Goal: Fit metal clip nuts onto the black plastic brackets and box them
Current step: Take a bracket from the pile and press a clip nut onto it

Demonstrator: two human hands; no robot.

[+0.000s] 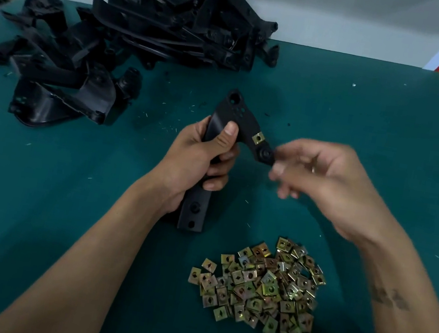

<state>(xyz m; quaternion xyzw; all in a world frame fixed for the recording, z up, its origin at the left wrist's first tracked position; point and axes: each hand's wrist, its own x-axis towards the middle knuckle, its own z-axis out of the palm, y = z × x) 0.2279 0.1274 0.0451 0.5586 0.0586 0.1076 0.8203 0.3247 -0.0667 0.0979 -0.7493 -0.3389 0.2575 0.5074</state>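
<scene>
the black plastic bracket (213, 162) sits near the middle of the green table (367, 109), gripped around its shaft by the left hand (199, 160), thumb pressed on the front face and fingers curled behind. its long axis runs nearly straight away from the person, lower end with two holes close to the table, upper end with a large round hole pointing toward the far side. a short arm branches down to the right and carries one fitted clip nut (258, 138), ending in a round boss just beside the right hand's fingertips. the right hand (323, 183) hovers there, blurred; its fingers are loosely curled, and whether they pinch anything cannot be told.

nearer the person, below the right hand, lies a heap of loose clip nuts (259, 286), brass and silver toned, well apart from the bracket. at the far left a pile of unworked brackets (136, 33) is stacked against the white back wall (325, 12), some upright, some flat. small specks of debris dot the cloth between pile and hands.
</scene>
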